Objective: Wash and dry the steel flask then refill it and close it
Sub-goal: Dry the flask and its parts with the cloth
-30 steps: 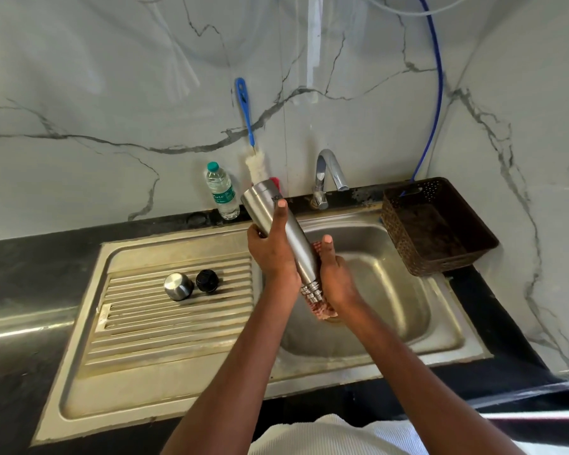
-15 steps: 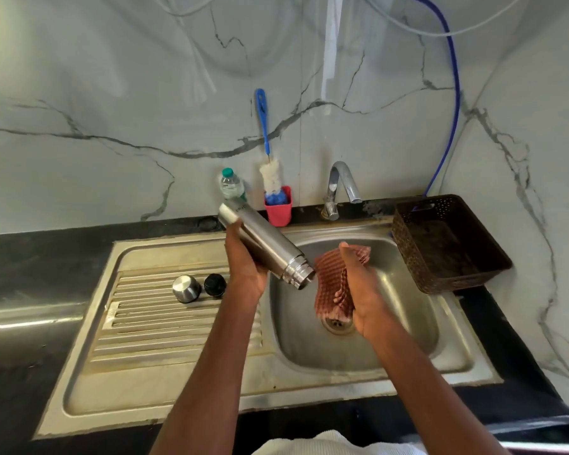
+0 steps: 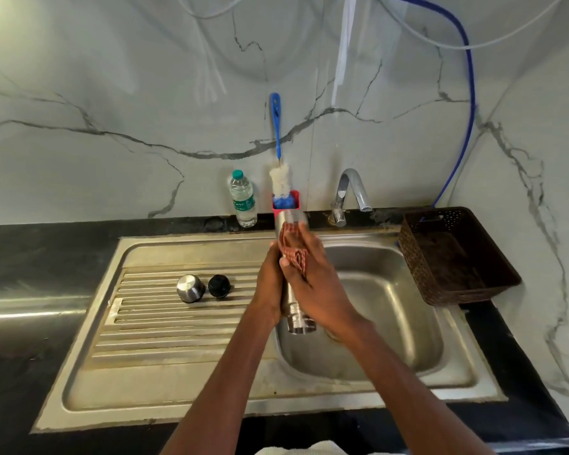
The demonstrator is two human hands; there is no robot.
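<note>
Both forearms reach in from six o'clock over the stainless steel sink [image 3: 408, 372]. The left hand [image 3: 270, 284] grips the cylindrical steel flask [image 3: 291, 224], mouth toward the person, base at twelve o'clock. The right hand [image 3: 312, 284] wraps a red checked cloth [image 3: 293, 247] around its upper body. Steel cup lid [image 3: 190, 288] and black stopper [image 3: 219, 286] sit at nine o'clock on the drainer.

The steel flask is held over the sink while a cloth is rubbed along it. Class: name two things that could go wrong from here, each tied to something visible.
1. The steel flask is held mouth-down over the sink basin; if wet, it could slip from the left hand and drop.
2. The steel cap and black stopper lie loose on the ridged drainboard; an elbow might knock them off.
</note>
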